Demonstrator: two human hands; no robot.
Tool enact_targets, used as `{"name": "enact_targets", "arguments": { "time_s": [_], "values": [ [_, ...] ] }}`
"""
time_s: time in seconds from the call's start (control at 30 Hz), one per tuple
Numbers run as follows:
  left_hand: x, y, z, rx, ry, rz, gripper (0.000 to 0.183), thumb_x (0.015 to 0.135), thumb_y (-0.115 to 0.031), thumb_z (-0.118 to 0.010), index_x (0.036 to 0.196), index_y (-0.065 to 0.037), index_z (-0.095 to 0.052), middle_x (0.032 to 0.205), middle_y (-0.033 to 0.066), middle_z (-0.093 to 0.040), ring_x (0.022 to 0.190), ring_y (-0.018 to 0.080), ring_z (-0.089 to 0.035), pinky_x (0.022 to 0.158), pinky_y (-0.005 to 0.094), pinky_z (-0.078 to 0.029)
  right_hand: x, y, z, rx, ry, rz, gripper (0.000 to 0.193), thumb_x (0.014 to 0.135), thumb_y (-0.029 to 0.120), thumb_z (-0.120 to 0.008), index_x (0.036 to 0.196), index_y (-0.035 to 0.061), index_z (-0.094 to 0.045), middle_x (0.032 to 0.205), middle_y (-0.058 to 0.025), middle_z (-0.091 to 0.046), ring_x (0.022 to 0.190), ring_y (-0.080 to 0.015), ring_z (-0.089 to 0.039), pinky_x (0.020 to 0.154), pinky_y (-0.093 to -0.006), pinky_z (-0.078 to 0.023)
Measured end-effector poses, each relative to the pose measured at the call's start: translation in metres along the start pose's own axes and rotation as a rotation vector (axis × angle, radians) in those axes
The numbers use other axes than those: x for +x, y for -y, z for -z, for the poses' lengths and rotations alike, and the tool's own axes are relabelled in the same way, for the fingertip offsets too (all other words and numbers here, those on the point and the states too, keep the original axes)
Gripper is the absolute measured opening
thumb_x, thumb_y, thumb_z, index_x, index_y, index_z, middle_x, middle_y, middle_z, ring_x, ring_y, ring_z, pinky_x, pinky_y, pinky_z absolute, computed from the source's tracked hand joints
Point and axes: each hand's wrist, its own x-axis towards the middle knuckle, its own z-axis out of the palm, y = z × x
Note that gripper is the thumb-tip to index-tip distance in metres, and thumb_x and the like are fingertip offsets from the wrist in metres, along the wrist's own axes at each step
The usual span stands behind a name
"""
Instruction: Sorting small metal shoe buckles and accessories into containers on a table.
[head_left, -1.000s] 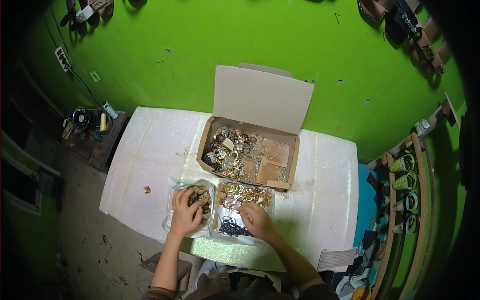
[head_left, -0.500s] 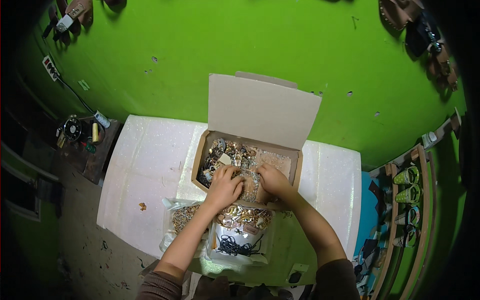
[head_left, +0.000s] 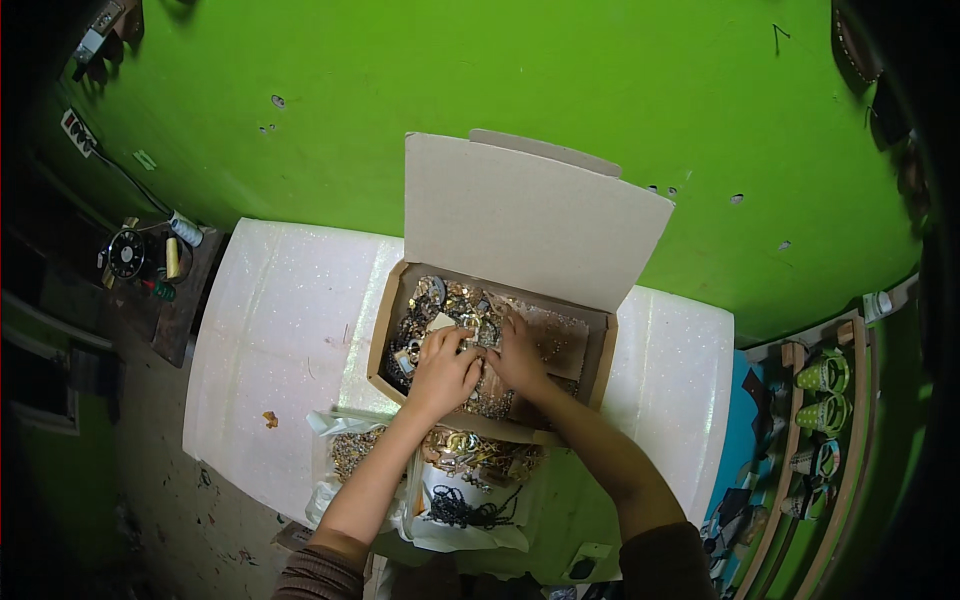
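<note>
An open cardboard box (head_left: 598,362) on the table is filled with small gold, silver and black metal pieces and beads. My left hand (head_left: 440,378) reaches in at the middle, its fingers curled down among the pieces; what they hold is hidden. Close beside it, my right hand (head_left: 517,362) is bent over the same spot, its fingers closed around something I cannot make out. A pale tag-like piece (head_left: 440,321) lies just beyond my left hand. At the right side of the box lies a clear bag (head_left: 556,340) with tiny bits in it.
Nearer me, a plastic-lined tray (head_left: 470,537) holds gold-toned fittings and a black beaded strand (head_left: 468,506). A clear bag of beads (head_left: 350,455) sits left of it. The raised lid (head_left: 530,215) stands before the green wall. A shoe rack (head_left: 835,430) is at the right.
My right hand has moved left and slightly farther in, closer to my left hand. My left hand stays at the middle of the box. The view has shifted a little.
</note>
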Motion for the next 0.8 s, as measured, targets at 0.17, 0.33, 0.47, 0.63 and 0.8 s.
{"name": "enact_targets", "arguments": {
  "time_s": [0.17,0.33,0.47,0.63,0.8],
  "values": [
    [0.003,-0.001,0.000,-0.027,-0.022,0.032,0.018,0.075,-0.015,-0.054,0.090,-0.008,-0.061,0.105,0.0107,-0.049,0.105,0.0294,-0.041,0.091,0.0415,-0.031,0.002,0.010,-0.019,0.023,-0.165,0.013,0.052,0.067,0.003,-0.060,0.113,-0.0073,-0.037,0.115,-0.0230,-0.038,0.109,-0.0375,-0.036,0.093,-0.0410,-0.032],
    [-0.001,0.002,0.003,-0.023,-0.020,0.069,0.018,0.075,-0.014,-0.053,0.089,-0.007,-0.062,0.106,0.0104,-0.049,0.106,0.0291,-0.041,0.091,0.0412,-0.031,0.005,0.014,-0.008,0.053,-0.092,0.046,0.036,0.067,0.002,-0.057,0.101,0.0003,-0.045,0.100,-0.0176,-0.049,0.101,-0.0349,-0.043,0.084,-0.0397,-0.038],
    [0.002,0.000,0.006,-0.136,-0.059,0.141,0.017,0.076,-0.014,-0.052,0.088,-0.006,-0.062,0.102,0.0111,-0.052,0.104,0.0287,-0.043,0.091,0.0391,-0.032,0.009,-0.003,-0.007,0.089,-0.156,0.136,0.026,0.065,0.002,-0.059,0.091,0.0026,-0.054,0.088,-0.0147,-0.056,0.083,-0.0309,-0.054,0.072,-0.0362,-0.043],
    [0.011,0.009,0.009,-0.774,0.016,0.491,0.024,0.086,-0.015,-0.042,0.097,-0.005,-0.060,0.103,0.0110,-0.055,0.097,0.0205,-0.051,0.088,0.0302,-0.037,0.012,-0.014,0.025,0.554,0.007,-0.281,0.021,0.068,0.004,-0.064,0.088,0.0023,-0.056,0.076,-0.0056,-0.059,0.068,-0.0116,-0.057,0.061,-0.0242,-0.046],
    [0.019,0.008,-0.003,-1.780,-0.019,0.940,0.039,0.091,-0.024,-0.028,0.120,-0.002,-0.042,0.112,0.0130,-0.052,0.099,0.0195,-0.052,0.088,0.0299,-0.039,0.003,0.021,0.074,1.156,0.237,-0.330,0.021,0.072,0.005,-0.062,0.091,-0.0015,-0.054,0.078,-0.0075,-0.059,0.072,-0.0130,-0.057,0.066,-0.0222,-0.046]
  ]
}}
